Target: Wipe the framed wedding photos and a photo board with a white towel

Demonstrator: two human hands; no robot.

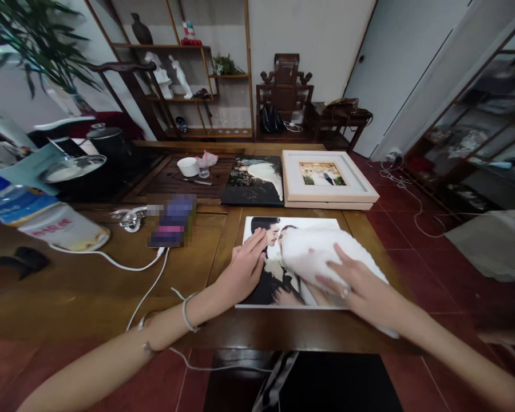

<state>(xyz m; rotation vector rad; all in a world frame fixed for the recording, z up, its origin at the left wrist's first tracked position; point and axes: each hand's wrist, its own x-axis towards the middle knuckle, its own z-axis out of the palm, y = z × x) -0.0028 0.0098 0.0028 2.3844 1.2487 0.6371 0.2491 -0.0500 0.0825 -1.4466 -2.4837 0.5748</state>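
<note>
A large photo print (261, 283) lies flat near the front edge of the wooden table (90, 292). My left hand (243, 266) rests flat on the print's left side, fingers stretched out. My right hand (360, 289) presses a white cloth (313, 252) onto the print's right half, fingers spread over the cloth. The cloth covers much of the picture's right side.
A dark photo panel (253, 180) and a white framed picture (326, 180) lie further back. A phone (174, 220) with a white cable (111, 260), a white bowl (187, 166), a kettle (107, 140) and packets (38, 212) sit to the left. Shelves and a chair stand behind.
</note>
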